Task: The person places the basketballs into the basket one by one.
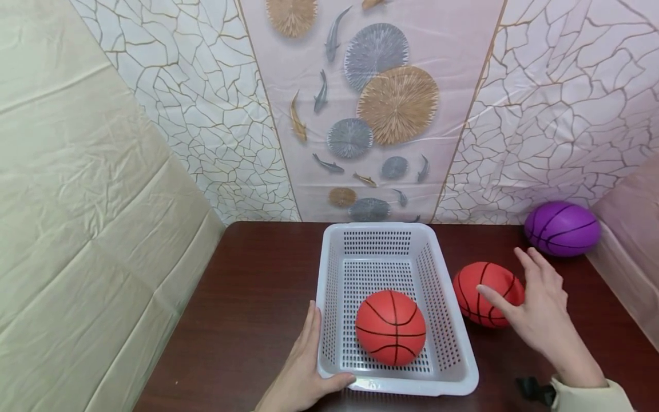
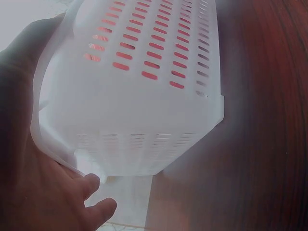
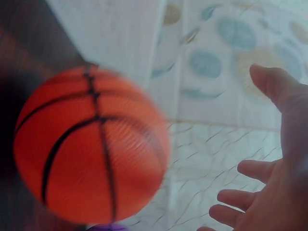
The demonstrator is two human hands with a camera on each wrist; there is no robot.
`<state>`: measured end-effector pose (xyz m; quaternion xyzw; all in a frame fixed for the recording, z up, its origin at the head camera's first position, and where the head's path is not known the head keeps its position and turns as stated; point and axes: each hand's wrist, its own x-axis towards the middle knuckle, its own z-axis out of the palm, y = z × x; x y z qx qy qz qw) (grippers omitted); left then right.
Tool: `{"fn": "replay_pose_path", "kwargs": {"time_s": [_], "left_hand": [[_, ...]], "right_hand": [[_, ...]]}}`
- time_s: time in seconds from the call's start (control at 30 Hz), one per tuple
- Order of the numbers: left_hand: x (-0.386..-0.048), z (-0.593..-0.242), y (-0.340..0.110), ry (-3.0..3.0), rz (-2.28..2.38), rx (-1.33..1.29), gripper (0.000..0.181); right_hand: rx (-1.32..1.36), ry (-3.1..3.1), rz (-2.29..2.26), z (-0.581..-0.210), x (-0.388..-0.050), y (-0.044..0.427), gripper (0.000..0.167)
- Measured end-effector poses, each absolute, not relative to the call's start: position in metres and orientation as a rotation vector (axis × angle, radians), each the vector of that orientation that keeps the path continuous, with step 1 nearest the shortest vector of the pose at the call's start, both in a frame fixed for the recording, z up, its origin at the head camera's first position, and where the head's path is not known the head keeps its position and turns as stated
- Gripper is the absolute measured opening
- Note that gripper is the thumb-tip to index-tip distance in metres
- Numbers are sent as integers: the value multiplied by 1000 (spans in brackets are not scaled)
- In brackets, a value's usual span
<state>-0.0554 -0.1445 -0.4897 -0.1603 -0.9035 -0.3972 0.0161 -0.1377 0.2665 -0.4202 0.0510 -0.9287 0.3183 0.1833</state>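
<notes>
A white perforated plastic basket [image 1: 448, 320] stands on the dark table with a red toy basketball [image 1: 391, 328] inside it. My left hand [image 1: 304, 363] holds the basket's near left corner, fingers along the outer left wall and thumb at the front rim. In the left wrist view the hand [image 2: 53, 187] wraps the basket's rim [image 2: 38, 115]. A second red basketball [image 1: 481, 286] lies just right of the basket. Over its right side hovers my right hand [image 1: 543, 309], thumb and fingers spread; the right wrist view shows a gap between hand [image 3: 274, 183] and ball [image 3: 91, 154].
A purple basketball [image 1: 562, 229] lies at the table's back right corner, against the cloth. Patterned cloth [image 1: 556, 114] hangs behind the table, and pale cloth [image 1: 98, 240] slopes along the left. The dark wooden table [image 1: 247, 297] extends left of the basket.
</notes>
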Motion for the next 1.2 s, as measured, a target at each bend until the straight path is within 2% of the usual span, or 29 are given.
{"fn": "replay_pose_path", "kwargs": {"time_s": [0.87,1.2], "left_hand": [[-54,-486,-144,-2830,-1251,-482,126],[-55,-486,-144,-2837,-1233,-479,127]], "right_hand": [[-36,-2807,880,-459,-158,282,125],[-35,-2818,877,-467,-160,281,128]]}}
